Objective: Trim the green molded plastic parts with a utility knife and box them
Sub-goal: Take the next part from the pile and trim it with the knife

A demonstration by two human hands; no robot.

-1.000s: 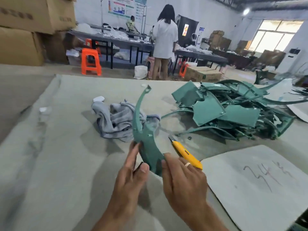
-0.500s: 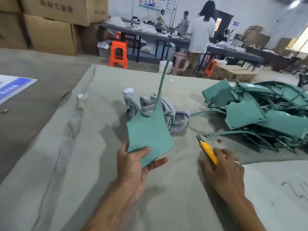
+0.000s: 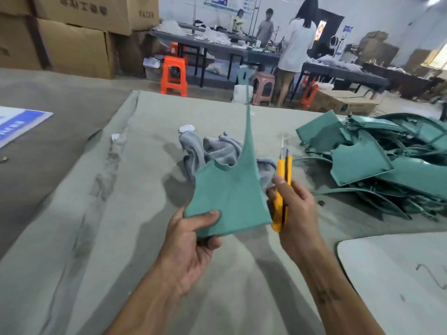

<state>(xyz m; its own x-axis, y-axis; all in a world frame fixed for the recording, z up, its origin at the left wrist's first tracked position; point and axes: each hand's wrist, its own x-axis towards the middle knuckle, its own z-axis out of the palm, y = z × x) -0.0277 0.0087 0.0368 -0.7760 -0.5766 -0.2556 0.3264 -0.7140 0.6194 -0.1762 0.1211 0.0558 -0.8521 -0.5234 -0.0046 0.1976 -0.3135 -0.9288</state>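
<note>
Your left hand (image 3: 191, 240) grips the lower near corner of one green molded part (image 3: 229, 197), thumb across its front face and the other fingers curled behind it. The part is held up off the table (image 3: 96, 238), flat panel facing you. A thin curved arm rises from the panel's upper right edge toward the far side of the scene, and a rounded cut-out shows in the panel's top edge.

Your right hand (image 3: 295, 209) is closed round the yellow utility knife (image 3: 283, 187). The knife stands nearly upright just beside the right edge of the held part, blade end pointing up and away from you, thumb resting along the body. Whether the blade touches the part cannot be told.

The pile of green molded parts (image 3: 377, 160) lies on the table at the far right, well apart from your hands. The parts overlap one another, flat panels and thin curved arms mixed together.

A crumpled grey cloth (image 3: 212, 151) lies on the table behind the held part. A small white scrap (image 3: 186, 128) sits just beyond the cloth at its far left. A pale board with pen marks (image 3: 399, 274) lies at the near right.

Beyond the table, stacked cardboard boxes (image 3: 72, 44) stand at the far left, an orange stool (image 3: 173, 76) stands on the floor, and people stand at long dark workbenches (image 3: 217, 47).
</note>
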